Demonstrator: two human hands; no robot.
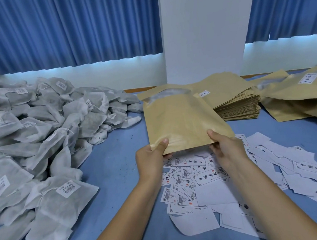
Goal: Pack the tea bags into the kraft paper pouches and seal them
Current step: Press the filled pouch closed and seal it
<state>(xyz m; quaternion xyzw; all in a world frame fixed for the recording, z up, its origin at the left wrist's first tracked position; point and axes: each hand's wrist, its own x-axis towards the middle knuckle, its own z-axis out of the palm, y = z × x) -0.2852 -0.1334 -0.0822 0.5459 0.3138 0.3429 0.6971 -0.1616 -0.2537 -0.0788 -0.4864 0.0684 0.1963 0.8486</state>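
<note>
A flat kraft paper pouch (179,121) with a clear window near its far end is held above the blue table. My left hand (151,157) grips its near left corner, thumb on top. My right hand (225,147) grips the near right edge the same way. A large heap of white mesh tea bags (37,137) with small barcode labels covers the left of the table. A stack of empty kraft pouches (234,99) lies just behind the held pouch.
Several loose white printed labels (210,185) are scattered on the table (115,164) under my hands and to the right. More kraft pouches, some labelled, are piled at the far right (304,91). Blue curtains and a white pillar stand behind the table.
</note>
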